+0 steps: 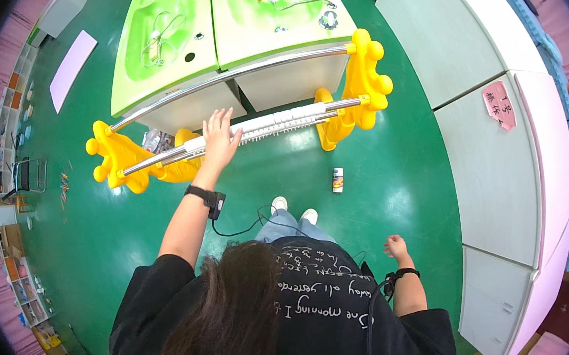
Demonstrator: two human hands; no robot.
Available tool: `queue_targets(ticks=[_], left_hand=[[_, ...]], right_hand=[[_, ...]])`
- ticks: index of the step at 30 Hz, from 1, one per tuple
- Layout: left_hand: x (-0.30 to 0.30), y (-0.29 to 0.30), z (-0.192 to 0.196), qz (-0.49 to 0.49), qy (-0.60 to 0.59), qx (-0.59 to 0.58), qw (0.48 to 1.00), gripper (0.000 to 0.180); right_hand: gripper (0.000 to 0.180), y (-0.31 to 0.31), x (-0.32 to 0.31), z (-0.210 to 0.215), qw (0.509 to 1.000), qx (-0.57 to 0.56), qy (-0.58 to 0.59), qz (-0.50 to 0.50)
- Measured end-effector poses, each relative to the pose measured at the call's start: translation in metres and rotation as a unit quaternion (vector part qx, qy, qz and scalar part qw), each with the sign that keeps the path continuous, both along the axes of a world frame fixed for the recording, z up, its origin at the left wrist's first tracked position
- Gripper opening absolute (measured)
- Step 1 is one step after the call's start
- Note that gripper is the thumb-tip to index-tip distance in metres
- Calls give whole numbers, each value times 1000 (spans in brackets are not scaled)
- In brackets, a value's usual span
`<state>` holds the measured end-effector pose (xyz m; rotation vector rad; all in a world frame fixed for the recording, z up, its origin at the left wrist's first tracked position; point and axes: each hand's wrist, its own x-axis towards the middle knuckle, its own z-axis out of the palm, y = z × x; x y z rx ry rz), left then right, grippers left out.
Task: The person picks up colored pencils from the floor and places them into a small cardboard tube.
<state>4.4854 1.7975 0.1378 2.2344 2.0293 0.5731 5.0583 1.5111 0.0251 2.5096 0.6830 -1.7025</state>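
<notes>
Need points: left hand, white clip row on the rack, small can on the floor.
left hand [220, 136], head view, back of the hand
white clip row [283, 120], head view, mid-row
small can [337, 180], head view, its side

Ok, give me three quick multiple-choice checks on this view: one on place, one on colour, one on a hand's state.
1. Where is the small bottle?
A. on the green floor
B. in a sink
C. on the rack

2. What colour are the rack's end pieces?
A. pink
B. yellow
C. white

3. The right hand is:
A. gripping a rail
B. holding the bottle
C. empty

A: the small bottle lies on the floor beside the rack.
B: the end pieces are yellow.
C: the right hand hangs free, while the left hand rests on the rails.
</notes>
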Motion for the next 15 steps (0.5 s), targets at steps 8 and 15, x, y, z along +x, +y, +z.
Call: queue_targets(ticks=[8,15], left_hand=[[12,21,-18,25,74,-54,995,35],[10,16,-29,25,69,11,997,28]], right_hand=[[31,8,-13,13,1000,21,2,15],[30,14,-24,-16,1000,9,-3,-29]])
